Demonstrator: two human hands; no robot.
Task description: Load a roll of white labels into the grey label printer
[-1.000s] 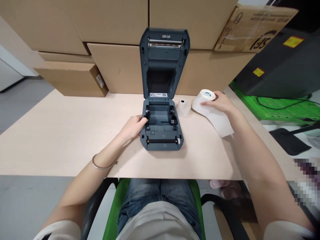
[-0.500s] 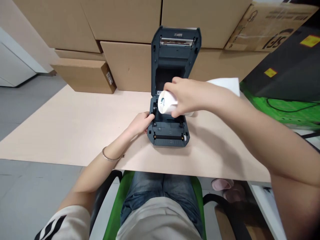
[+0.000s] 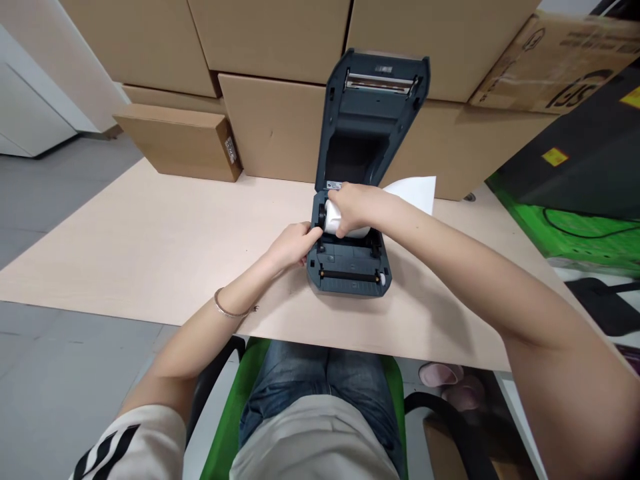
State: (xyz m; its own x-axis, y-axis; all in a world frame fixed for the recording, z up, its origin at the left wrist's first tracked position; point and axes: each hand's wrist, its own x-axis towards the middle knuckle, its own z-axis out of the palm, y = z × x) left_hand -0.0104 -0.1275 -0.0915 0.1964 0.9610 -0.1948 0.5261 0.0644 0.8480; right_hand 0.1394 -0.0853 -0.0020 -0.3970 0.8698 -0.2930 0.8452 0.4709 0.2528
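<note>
A dark grey label printer [image 3: 345, 255] stands on the table with its lid [image 3: 373, 117] raised. My left hand [image 3: 295, 245] grips the printer's left side, the thumb over the rim by the black roll holder [image 3: 321, 215] and the other fingers mostly hidden below. My right hand [image 3: 356, 205] is wrapped over a white paper roll [image 3: 332, 219], which lies down in the printer's bay with its left end against that holder. The roll's far end is largely covered by my hand. From it, a loose strip of paper [image 3: 415, 193] extends behind my right forearm.
Large cardboard boxes [image 3: 273, 130] form a wall along the table's back. A flat brown carton [image 3: 177, 143] stands at the back left. To the right are a dark panel with yellow labels [image 3: 555, 157] and a green surface [image 3: 575, 233] with a black cable.
My right hand has lowered the paper roll from above the bay down into it, levelling the tilted roll. My left hand keeps its hold on the printer. The view has shifted slightly.
</note>
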